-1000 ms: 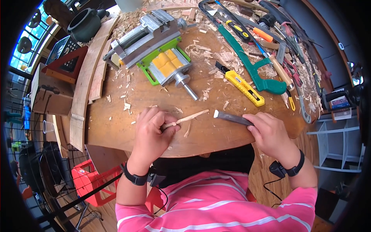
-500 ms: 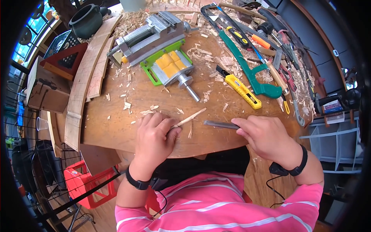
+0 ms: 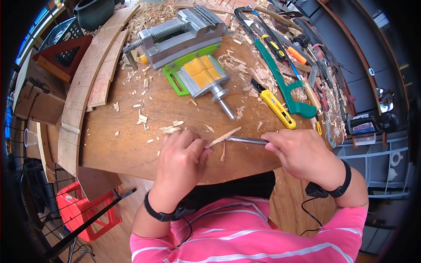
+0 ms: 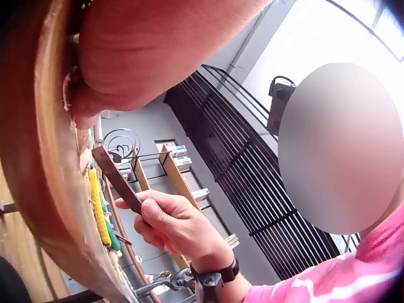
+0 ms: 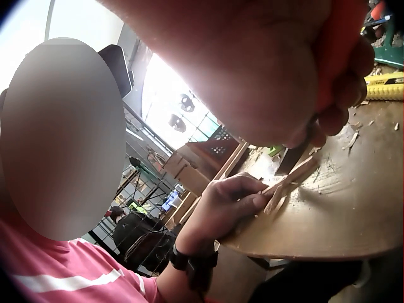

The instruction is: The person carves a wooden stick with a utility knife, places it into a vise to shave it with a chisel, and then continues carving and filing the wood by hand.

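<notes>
My left hand (image 3: 180,158) grips a thin strip of pale wood (image 3: 226,136) near the table's front edge, its free end sticking out to the right. A sliver of wood (image 5: 275,203) hangs from the strip. From the other side, my right hand (image 3: 302,151) pinches a flat, dark steel blade (image 4: 117,178) between thumb and fingers. The far end of that blade overlaps the strip in the head view, at the spot where the sliver hangs. In the right wrist view, my right palm covers much of the blade.
Beyond the hands stands a metal vise (image 3: 184,37) with a green and yellow clamp part (image 3: 202,72). A yellow utility knife (image 3: 277,108) and a green-handled saw (image 3: 285,90) lie right, among several tools and shavings. Long boards (image 3: 83,105) line the left edge of the table (image 3: 123,153).
My right hand has brought the blade leftward to the wood strip and turned it edge-on. My left hand has shifted slightly right, still holding the strip.
</notes>
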### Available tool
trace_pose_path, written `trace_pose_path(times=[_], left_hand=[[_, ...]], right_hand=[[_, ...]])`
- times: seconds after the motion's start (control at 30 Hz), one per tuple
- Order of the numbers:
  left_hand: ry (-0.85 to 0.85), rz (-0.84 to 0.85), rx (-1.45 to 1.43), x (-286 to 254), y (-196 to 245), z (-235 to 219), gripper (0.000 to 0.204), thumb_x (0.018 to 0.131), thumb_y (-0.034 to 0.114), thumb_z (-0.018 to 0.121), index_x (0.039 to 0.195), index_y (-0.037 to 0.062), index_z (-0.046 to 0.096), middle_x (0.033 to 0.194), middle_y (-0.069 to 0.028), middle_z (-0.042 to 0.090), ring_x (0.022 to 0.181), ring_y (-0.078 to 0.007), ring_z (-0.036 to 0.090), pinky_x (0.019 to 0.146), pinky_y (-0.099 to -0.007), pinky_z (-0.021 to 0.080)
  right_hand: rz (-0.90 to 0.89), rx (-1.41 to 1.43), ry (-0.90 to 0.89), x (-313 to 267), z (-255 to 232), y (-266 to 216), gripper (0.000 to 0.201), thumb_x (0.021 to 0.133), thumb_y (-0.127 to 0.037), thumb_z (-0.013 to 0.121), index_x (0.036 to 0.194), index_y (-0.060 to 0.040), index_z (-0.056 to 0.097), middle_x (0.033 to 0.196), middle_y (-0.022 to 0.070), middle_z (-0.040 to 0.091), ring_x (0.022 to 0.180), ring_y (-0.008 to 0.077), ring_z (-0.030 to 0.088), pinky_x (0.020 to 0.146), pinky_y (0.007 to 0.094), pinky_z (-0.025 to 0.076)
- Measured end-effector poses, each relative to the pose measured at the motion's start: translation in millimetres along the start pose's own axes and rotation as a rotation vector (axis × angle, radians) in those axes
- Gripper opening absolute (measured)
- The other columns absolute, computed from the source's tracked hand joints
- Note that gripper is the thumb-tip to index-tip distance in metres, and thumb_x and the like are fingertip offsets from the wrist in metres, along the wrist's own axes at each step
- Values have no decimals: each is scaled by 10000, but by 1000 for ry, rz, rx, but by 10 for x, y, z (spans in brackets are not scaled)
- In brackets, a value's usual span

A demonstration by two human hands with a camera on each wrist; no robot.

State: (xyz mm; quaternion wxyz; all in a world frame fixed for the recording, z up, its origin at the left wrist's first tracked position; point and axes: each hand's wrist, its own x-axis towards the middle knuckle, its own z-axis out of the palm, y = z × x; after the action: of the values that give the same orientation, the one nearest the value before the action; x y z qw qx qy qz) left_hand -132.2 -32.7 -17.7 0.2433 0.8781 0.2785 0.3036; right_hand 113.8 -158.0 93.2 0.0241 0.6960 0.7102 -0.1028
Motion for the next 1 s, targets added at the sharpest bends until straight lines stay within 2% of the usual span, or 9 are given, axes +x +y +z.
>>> trace_pose_path(times=[0.23,0.3,0.33,0.63,0.7,0.77,0.87,0.97,1.0], left_hand=[[-14,1,-25,-6,-21,-4,216,763,80,830,949,87,720,910,-60,626,877,-289,608,798,-427,468],[-23,-5,-37,-13,-22,-5,214,766,79,825,951,82,717,916,-64,627,876,-290,608,795,-429,471],[-20,-7,-29,-13,-18,0,202,776,80,816,950,77,714,916,-69,625,875,-291,607,793,-430,473],[-19,-5,-26,-10,-24,-14,145,813,87,755,950,71,713,900,-76,607,879,-285,611,796,-420,481],[-16,-10,-36,-21,-32,4,141,814,87,744,950,70,714,904,-75,608,881,-284,612,799,-417,482],[20,1,-60,-26,-41,21,242,730,39,797,956,61,712,886,-94,609,851,-316,602,763,-435,479],[32,-1,-70,-26,-37,26,239,728,39,799,949,64,712,889,-92,616,858,-315,606,763,-433,478],[24,-7,-42,-26,-28,26,234,731,48,805,947,66,717,893,-89,623,863,-313,611,766,-430,477],[24,0,-33,-22,-29,22,234,731,48,805,947,66,717,893,-89,623,863,-313,611,766,-430,477]], right_hand=[[28,4,-104,142,-192,-47,203,1032,-291,629,1062,-115,724,822,123,732,780,354,728,655,492,560],[66,-16,-254,232,-309,-83,197,1030,-263,613,1013,-89,704,807,144,731,801,385,724,672,514,557],[65,-20,-258,273,-364,-107,197,1030,-263,613,1013,-89,704,807,144,731,801,385,724,672,514,557],[-43,-132,-392,583,-620,-291,211,1003,-201,603,910,-32,688,800,186,723,838,412,721,760,525,552],[-10,-150,-428,575,-628,-344,185,996,-190,604,946,-32,686,806,192,726,819,418,721,729,529,554],[34,-161,-444,530,-595,-436,171,993,-183,606,973,-31,682,803,198,724,806,426,718,710,536,551],[61,-125,-418,386,-455,-418,161,1011,-173,590,1024,-30,661,790,212,713,772,446,710,673,551,548],[140,67,-374,198,-186,-255,191,1041,-204,583,1086,-46,681,801,208,713,783,444,708,707,543,553],[159,221,-312,136,-56,-195,213,1052,-223,580,1132,-56,687,815,209,715,798,445,706,720,542,551]])
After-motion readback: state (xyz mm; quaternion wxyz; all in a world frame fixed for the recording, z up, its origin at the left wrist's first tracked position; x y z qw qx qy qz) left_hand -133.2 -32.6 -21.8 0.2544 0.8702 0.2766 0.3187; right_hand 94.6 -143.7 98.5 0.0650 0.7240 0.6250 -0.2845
